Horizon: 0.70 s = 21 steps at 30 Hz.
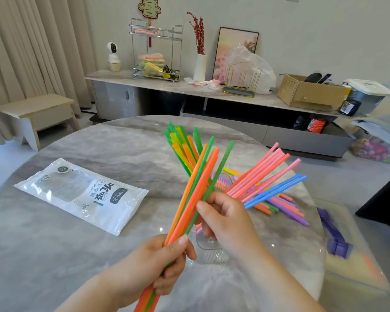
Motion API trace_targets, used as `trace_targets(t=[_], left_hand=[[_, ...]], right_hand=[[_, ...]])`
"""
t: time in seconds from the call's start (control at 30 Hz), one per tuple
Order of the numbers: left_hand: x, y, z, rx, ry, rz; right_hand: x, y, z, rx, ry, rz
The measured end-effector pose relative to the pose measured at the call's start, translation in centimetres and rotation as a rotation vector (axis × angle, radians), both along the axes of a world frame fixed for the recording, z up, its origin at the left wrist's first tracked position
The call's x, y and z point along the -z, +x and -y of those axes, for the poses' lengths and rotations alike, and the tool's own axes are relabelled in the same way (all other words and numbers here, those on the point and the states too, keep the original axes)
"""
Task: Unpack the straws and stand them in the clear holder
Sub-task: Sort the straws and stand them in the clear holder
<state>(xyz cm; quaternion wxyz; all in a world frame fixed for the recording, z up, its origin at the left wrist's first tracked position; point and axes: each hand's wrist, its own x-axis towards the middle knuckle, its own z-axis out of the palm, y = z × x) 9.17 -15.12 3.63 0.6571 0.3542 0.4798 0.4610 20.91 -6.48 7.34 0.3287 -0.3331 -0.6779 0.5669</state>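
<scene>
My left hand [167, 260] grips a small bundle of orange and green straws [196, 181] slanting up to the right. My right hand [225, 219] pinches a green straw of that bundle at mid-length. Behind my right hand stands the clear holder [208, 244], mostly hidden; green, yellow and orange straws [180, 143] fan out of it to the upper left, pink and blue straws [270, 176] to the right. More purple, pink and orange straws [288, 210] lie loose on the table to the right. The emptied straw bag [81, 194] lies flat at the left.
All of this rests on a round grey marble table [99, 255]. A clear lidded box with a purple clip [347, 248] sits past its right edge. A small wooden stool [36, 113] and a long low cabinet [189, 91] with clutter stand beyond.
</scene>
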Motion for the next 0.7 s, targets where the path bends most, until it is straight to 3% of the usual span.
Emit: trace_targets(t=[0.27,0.57,0.7], left_hand=[[0.5,0.8,-0.3,-0.129,0.007,-0.108],[1.0,0.3,-0.6,-0.235,0.021,-0.580],[1.4,0.1,-0.7,-0.174,-0.034,-0.638]], right_hand=[[1.0,0.3,-0.9,0.107,-0.030,-0.042],[0.1,1.1,-1.8,0.312,-0.204,-0.533],[-0.5,1.2,-2.1,0.280,-0.245,-0.484]])
